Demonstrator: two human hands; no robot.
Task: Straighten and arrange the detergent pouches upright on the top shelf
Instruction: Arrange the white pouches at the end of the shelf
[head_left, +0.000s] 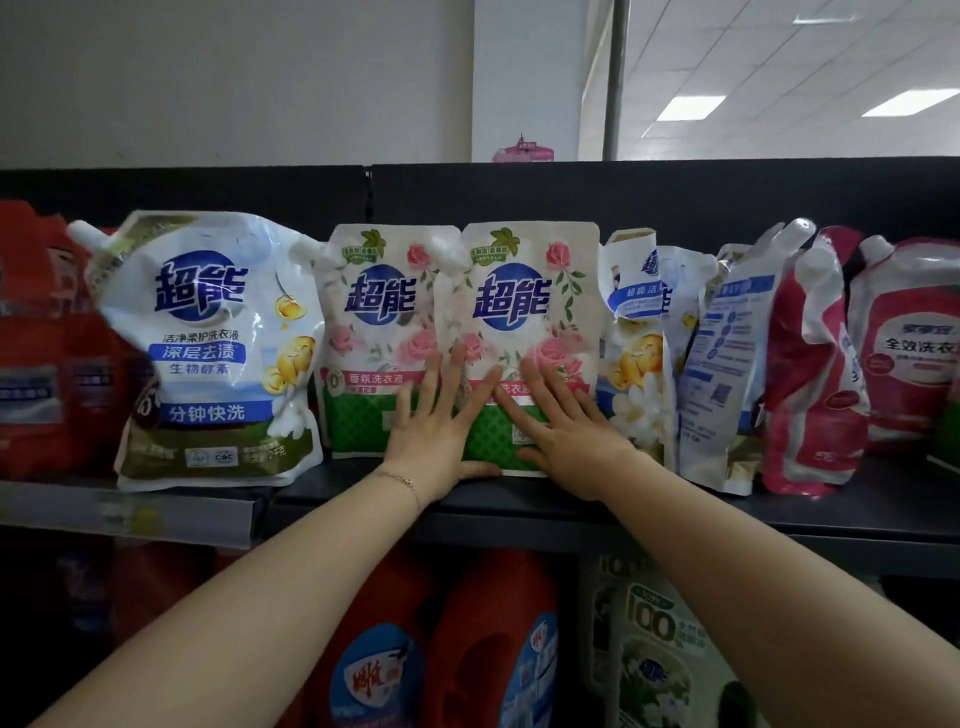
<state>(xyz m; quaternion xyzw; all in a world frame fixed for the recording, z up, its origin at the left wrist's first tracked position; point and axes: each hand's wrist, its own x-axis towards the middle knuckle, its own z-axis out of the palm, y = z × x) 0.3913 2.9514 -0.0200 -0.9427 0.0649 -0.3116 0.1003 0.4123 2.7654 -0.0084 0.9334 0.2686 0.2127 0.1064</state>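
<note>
On the top shelf (675, 512), a dark ledge with a black back panel, a row of detergent pouches stands at mixed angles. Near the middle a rose-printed pouch (524, 291) stands upright and faces forward, overlapping the right edge of a second rose pouch (374, 322) just behind it. Both hands lie flat against the lower front of the forward one, grasping nothing. The left hand (436, 431) has its fingers spread straight across the seam where the two rose pouches meet, its thumb lying along the pouch's bottom edge at the shelf, and a thin bracelet (400, 480) circles the wrist. The right hand (566, 431) presses the green band at the pouch's lower right with its fingers fanned out – the two index fingers come close together near the pink label strip. To the left a large white-and-blue pouch (208, 338) leans with its spout toward the upper left, its base at the shelf's front edge. To the right a yellow-flower pouch (631, 364) slumps with its top folded over, a pouch showing its blue printed back (722, 364) stands turned sideways, and a crumpled red-and-white pouch (810, 374) leans beside a red-labelled pouch (909, 353) at the far end. Below, on the lower shelf, red bottles (488, 649) stand side by side.
</note>
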